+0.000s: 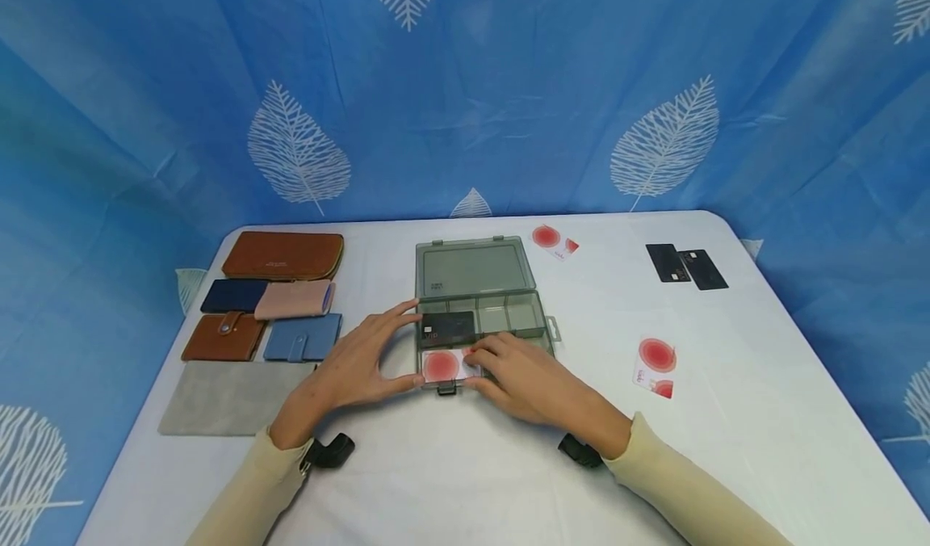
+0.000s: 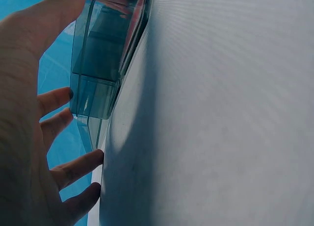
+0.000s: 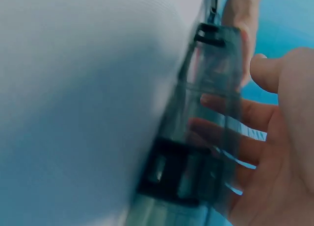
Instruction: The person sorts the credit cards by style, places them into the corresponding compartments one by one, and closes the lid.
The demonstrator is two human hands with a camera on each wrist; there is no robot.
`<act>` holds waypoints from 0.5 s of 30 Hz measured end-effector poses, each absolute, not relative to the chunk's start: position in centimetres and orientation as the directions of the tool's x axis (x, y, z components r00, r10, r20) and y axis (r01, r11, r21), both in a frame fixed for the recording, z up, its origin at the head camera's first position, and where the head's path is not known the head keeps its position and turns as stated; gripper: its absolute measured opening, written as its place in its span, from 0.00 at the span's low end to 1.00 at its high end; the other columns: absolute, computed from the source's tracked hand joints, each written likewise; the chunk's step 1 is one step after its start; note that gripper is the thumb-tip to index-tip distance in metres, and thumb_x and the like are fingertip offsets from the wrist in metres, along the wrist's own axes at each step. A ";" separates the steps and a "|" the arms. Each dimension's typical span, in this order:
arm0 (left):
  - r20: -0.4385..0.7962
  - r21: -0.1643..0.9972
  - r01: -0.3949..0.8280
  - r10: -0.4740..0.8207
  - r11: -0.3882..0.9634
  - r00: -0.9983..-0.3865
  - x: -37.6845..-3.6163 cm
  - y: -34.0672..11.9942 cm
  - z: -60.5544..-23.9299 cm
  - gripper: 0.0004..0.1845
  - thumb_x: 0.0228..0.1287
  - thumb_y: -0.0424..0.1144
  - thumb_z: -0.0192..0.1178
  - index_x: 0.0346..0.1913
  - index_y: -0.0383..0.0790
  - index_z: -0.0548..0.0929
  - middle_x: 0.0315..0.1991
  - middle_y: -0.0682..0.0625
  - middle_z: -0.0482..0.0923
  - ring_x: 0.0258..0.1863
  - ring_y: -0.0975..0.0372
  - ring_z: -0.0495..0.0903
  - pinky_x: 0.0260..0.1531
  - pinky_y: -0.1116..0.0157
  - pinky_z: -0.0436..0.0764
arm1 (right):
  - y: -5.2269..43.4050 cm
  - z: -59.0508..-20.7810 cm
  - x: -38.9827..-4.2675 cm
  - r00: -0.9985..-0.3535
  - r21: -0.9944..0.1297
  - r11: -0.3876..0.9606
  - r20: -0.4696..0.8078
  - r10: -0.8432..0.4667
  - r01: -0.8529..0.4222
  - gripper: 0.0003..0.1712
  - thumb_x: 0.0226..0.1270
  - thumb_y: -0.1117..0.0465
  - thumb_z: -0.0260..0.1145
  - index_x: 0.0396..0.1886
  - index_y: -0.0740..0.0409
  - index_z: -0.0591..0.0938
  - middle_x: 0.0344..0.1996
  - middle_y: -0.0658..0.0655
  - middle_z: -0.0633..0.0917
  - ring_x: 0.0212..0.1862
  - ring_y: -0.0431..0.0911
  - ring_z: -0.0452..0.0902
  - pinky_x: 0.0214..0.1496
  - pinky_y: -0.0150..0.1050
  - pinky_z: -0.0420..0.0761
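Observation:
A clear grey compartment box point(image 1: 541, 320) lies open mid-table, its lid point(image 1: 475, 267) folded back. A black card point(image 1: 446, 328) lies in a left compartment, and a white card with a red disc point(image 1: 441, 366) in the front one. My left hand point(image 1: 363, 360) is spread against the box's left side, thumb at the front corner. My right hand point(image 1: 516, 376) reaches over the front right, fingertips resting on the white card. In the left wrist view, the box wall point(image 2: 98, 64) stands beside my left hand point(image 2: 29, 138). In the right wrist view, my right hand point(image 3: 279, 152) shows its straight fingers through the box point(image 3: 206, 138).
Several wallets lie at the left: a long brown one point(image 1: 283, 255), navy point(image 1: 232, 296), pink point(image 1: 294, 300), brown point(image 1: 224, 336), blue point(image 1: 301, 338), plus a grey pouch point(image 1: 228, 396). Loose white-red cards point(image 1: 555, 241) point(image 1: 655, 366) and two black cards point(image 1: 685, 266) lie on the right.

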State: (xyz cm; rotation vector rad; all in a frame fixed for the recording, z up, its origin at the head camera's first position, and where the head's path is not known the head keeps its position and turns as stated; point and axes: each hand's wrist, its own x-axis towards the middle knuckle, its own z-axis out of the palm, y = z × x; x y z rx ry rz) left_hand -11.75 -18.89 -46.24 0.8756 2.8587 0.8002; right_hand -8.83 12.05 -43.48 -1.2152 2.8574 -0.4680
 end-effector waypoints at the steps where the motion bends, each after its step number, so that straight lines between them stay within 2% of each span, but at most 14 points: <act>1: 0.105 0.490 0.511 0.534 0.706 -0.839 -11.7 -18.9 -46.2 0.52 0.60 0.69 0.72 0.82 0.51 0.69 0.87 0.55 0.55 0.78 0.46 0.68 0.68 0.32 0.72 | 12.2 -43.3 -8.9 -0.704 -0.278 0.657 0.118 -0.700 -0.701 0.23 0.84 0.43 0.63 0.63 0.53 0.87 0.60 0.53 0.86 0.63 0.50 0.82 0.66 0.49 0.82; 3: 0.110 0.489 0.513 0.533 0.706 -0.839 -11.7 -18.9 -46.2 0.51 0.60 0.69 0.72 0.82 0.50 0.69 0.87 0.55 0.56 0.78 0.46 0.69 0.67 0.32 0.73 | 12.7 -42.9 -9.1 -0.710 -0.305 0.652 0.142 -0.690 -0.694 0.21 0.83 0.44 0.65 0.62 0.52 0.87 0.58 0.52 0.86 0.62 0.49 0.83 0.64 0.49 0.83; 8: 0.122 0.491 0.519 0.535 0.700 -0.836 -11.6 -18.9 -46.1 0.51 0.60 0.69 0.72 0.82 0.50 0.70 0.86 0.55 0.57 0.77 0.46 0.69 0.67 0.32 0.73 | 14.3 -41.7 -10.3 -0.748 -0.356 0.663 0.213 -0.629 -0.659 0.18 0.80 0.49 0.70 0.60 0.52 0.87 0.55 0.51 0.87 0.56 0.48 0.86 0.54 0.49 0.87; 15: 0.123 0.497 0.517 0.534 0.697 -0.837 -11.6 -18.9 -46.4 0.51 0.60 0.67 0.73 0.82 0.50 0.69 0.86 0.56 0.57 0.77 0.47 0.69 0.67 0.33 0.73 | 19.2 -40.5 -13.6 -0.848 -0.400 0.750 0.305 -0.434 -0.527 0.21 0.78 0.55 0.72 0.66 0.55 0.85 0.59 0.57 0.87 0.56 0.54 0.85 0.55 0.57 0.85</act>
